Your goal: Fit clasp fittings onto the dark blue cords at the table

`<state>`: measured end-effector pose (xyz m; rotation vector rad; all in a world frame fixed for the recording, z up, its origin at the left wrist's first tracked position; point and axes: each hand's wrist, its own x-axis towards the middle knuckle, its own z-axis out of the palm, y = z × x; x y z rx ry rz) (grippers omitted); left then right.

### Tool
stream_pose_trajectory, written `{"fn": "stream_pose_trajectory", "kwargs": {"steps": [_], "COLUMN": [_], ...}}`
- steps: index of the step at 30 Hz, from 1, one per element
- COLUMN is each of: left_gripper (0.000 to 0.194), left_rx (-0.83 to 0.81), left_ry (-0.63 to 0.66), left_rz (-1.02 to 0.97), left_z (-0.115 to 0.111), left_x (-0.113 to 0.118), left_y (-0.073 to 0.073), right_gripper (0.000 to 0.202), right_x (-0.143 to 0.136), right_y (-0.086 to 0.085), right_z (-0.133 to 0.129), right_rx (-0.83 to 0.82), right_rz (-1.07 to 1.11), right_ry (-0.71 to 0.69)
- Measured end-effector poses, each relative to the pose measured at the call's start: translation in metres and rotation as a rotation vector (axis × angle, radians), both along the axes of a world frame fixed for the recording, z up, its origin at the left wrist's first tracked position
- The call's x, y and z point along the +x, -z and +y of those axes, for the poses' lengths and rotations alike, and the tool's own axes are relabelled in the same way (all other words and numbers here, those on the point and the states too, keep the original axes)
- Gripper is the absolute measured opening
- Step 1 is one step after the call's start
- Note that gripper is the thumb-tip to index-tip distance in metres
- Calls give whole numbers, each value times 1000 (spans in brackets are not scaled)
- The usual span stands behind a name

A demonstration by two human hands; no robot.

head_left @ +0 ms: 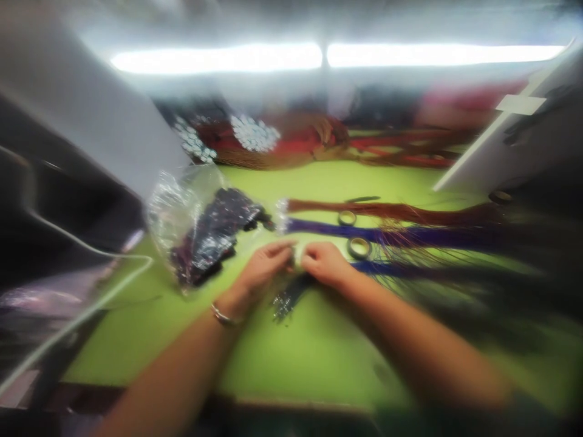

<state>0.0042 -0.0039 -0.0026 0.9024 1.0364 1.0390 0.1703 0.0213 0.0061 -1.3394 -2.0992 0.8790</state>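
Over the middle of the green tabletop [291,358], my two hands nearly meet. My left hand [266,265], with a bracelet at its wrist, is closed, thumb and fingers pinched on something small and dark that blur hides. My right hand [324,262] is closed too, its fingers curled beside a small pale item between the hands; what it holds cannot be made out. Dark wires with shiny metal ends [283,303] lie just below the hands. Blue wires [325,228] with a pale end piece [281,216] stretch to the right behind them.
A clear plastic bag of dark parts [214,233] lies to the left. Two tape rolls, one nearer [359,247] and one farther [347,218], sit by brown wires [314,207]. More wire bundles [282,142] lie at the back. A white cable [109,294] crosses the left side.
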Motion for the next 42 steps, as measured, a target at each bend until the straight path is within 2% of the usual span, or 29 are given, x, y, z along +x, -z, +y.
{"fn": "stream_pose_trajectory", "kwargs": {"steps": [7,12,16,18,24,28,35,39,42], "left_gripper": [46,45,41,39,36,37,38,38,36], "left_rx": [165,240,318,285,127,139,166,212,232], "left_ry": [128,108,84,66,32,19,33,46,60], "left_rz": [168,242,336,290,53,81,209,267,270], "left_z": [1,1,1,1,1,1,3,5,6], "left_x": [-6,-2,3,5,9,7,7,5,2], "left_y": [-2,-2,-3,-3,2,6,13,14,18], "right_gripper": [14,14,15,15,14,11,13,14,18], "right_x": [5,10,8,7,6,4,-1,1,2], "right_y": [-8,-13,-13,-14,-18,-14,-2,-9,-18], "right_z": [6,7,7,6,0,1,-1,6,23], "right_rx": [-230,-460,-381,-348,-492,-430,-139,-131,8], "right_rz": [133,184,152,160,245,201,-5,-95,-191], "right_ry": [-42,-39,-64,-44,-1,49,75,14,-20]}}
